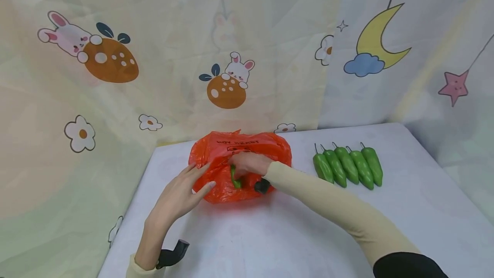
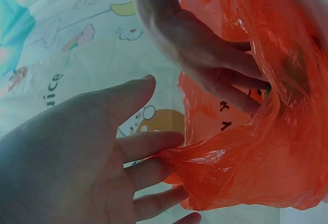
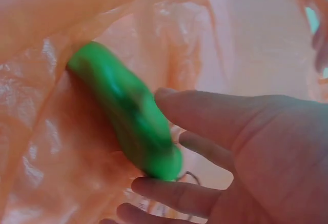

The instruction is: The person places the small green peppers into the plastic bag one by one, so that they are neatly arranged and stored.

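Observation:
A crumpled red plastic bag (image 1: pixel 216 190) with black print lies on the table. My right hand (image 1: pixel 248 163) reaches into its mouth, and a green pepper (image 3: pixel 123 106) is in there too. In the right wrist view the pepper, slightly blurred, lies against the thumb tip and close by the forefinger. The fingers (image 3: pixel 179 196) of that hand are spread and fairly straight, not wrapped round it. On the bag's left side my left hand (image 1: pixel 181 192) is spread, its fingertips at the bag's edge. The left wrist view shows a red fold (image 2: pixel 197 157) touching those fingers.
Several green peppers (image 1: pixel 347 164) lie side by side in a row on the white table (image 1: pixel 301 235), right of the bag. Behind the table hangs a cloth (image 1: pixel 173 55) printed with rabbits, flowers and a moon. Black straps (image 1: pixel 172 255) show at the wrists.

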A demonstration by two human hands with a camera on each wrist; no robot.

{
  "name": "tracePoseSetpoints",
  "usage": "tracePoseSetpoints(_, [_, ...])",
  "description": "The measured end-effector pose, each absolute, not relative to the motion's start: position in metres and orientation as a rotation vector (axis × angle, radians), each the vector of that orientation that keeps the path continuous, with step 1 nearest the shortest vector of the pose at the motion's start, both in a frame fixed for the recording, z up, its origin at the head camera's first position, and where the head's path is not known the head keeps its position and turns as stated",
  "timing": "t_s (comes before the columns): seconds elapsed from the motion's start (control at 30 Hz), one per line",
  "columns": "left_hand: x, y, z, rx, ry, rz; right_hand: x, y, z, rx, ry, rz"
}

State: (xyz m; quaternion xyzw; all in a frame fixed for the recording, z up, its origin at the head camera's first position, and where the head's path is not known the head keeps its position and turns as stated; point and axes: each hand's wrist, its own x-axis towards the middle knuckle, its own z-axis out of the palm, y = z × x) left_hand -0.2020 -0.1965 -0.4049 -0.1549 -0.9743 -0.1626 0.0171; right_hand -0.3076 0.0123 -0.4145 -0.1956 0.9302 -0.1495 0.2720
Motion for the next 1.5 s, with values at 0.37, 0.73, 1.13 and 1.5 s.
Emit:
tracePoseSetpoints(0.37, [-0.203,-0.198,-0.405,-0.454,-3.058,-0.520,-0.291,0.026,-0.376,-0.753,2.557,-0.431])
tracePoseSetpoints(0.73, [-0.204,-0.197,-0.406,-0.436,-3.067,-0.515,-0.257,0.083,-0.312,-0.854,2.637,-0.628])
tracePoseSetpoints(1.13, [-0.205,-0.198,-0.408,-0.433,-3.064,-0.504,-0.268,0.193,-0.289,-0.660,2.811,-0.615])
tracePoseSetpoints(1.5, [-0.205,-0.199,-0.409,-0.424,-3.074,-0.525,-0.319,0.332,-0.341,-0.310,2.790,-0.419])
